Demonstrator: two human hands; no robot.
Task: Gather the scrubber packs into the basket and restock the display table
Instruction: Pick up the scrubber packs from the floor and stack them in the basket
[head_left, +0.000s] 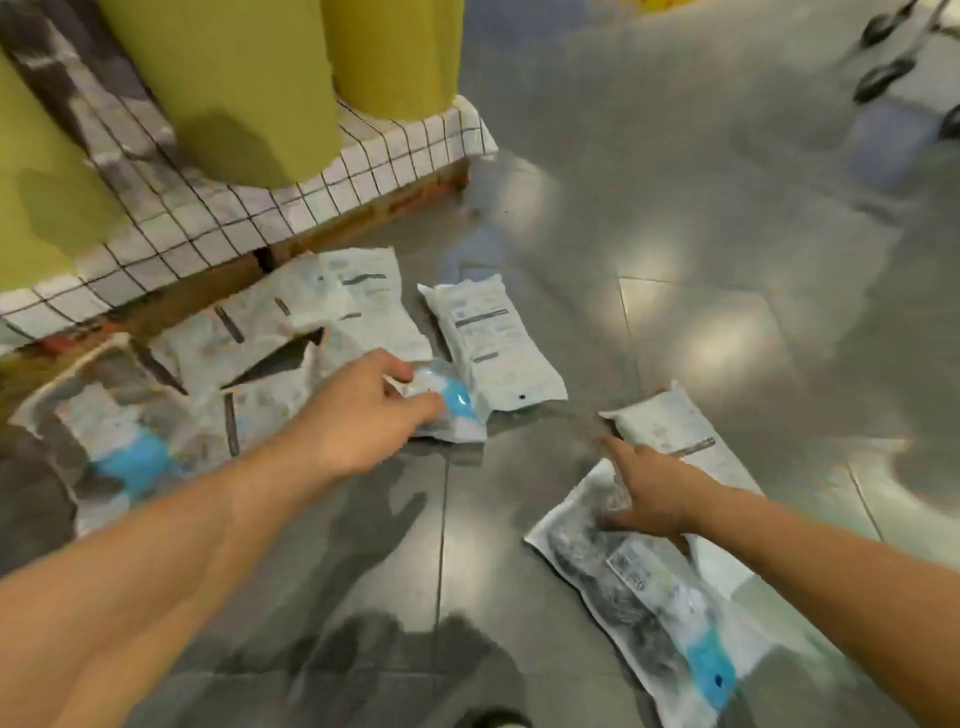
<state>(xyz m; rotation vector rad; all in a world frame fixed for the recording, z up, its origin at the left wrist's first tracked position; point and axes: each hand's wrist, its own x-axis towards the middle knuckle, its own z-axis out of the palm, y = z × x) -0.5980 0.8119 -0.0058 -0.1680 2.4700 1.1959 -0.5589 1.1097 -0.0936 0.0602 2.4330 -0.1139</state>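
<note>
While the left hand (358, 415) pinches a blue-tipped pack (460, 413), the right hand (652, 493) rests spread on a near pack (654, 597); floor (727, 208) open far right; labels unreadable.

Nothing can be read. On the grey tiled floor (675, 208), the white plastic scrubber pack (491, 338) bears a label with dark bars, the clear blue-ended scrubber pack (649, 597) a white sticker, the small blue-patched scrubber pack (460, 415) faint print; all are blurred.

Bare forearms (171, 545); bare left hand (358, 415), right hand (649, 493); dark shoe toe (493, 719).
</note>
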